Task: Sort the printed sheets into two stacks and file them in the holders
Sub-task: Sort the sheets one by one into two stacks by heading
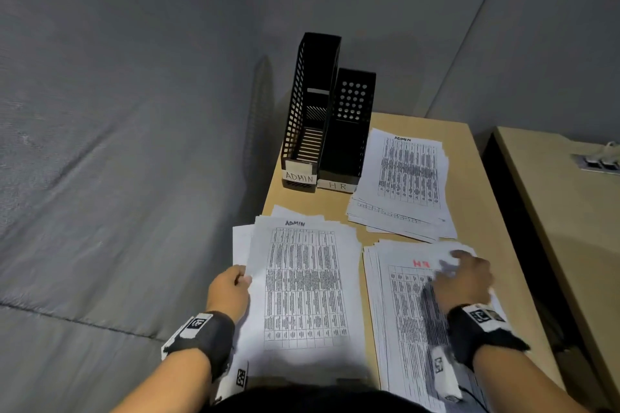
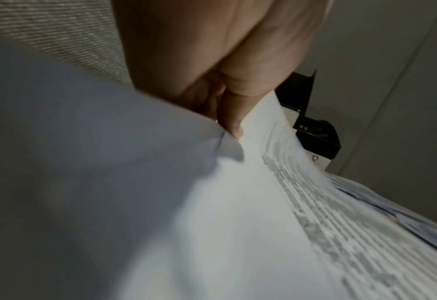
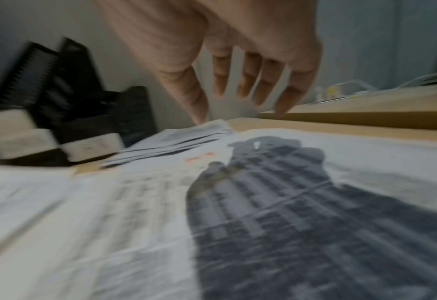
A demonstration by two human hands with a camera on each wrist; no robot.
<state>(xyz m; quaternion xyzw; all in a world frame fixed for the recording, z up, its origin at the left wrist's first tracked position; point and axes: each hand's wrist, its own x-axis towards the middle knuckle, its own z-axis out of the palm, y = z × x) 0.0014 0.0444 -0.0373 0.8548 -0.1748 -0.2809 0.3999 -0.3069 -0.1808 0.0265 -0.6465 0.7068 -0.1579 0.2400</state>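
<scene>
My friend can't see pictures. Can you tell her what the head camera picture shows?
Two hands sort printed sheets on a wooden desk: the left hand pinches the ADMIN stack, the right hand hovers open over the HR stack. Behind stand two black holders, ADMIN holder and HR holder, beside another pile.

White sheets (image 1: 303, 288) with black grid tables, one headed in red (image 1: 421, 263), black perforated holders (image 1: 330, 117) with white labels, tan table (image 1: 476, 184), grey wall (image 1: 117, 111).

Bare desk strip (image 1: 476, 184) open along the right edge, paper piles (image 1: 402, 178) covering the middle, two black holders (image 1: 332, 131) blocking the far-left corner.
</scene>
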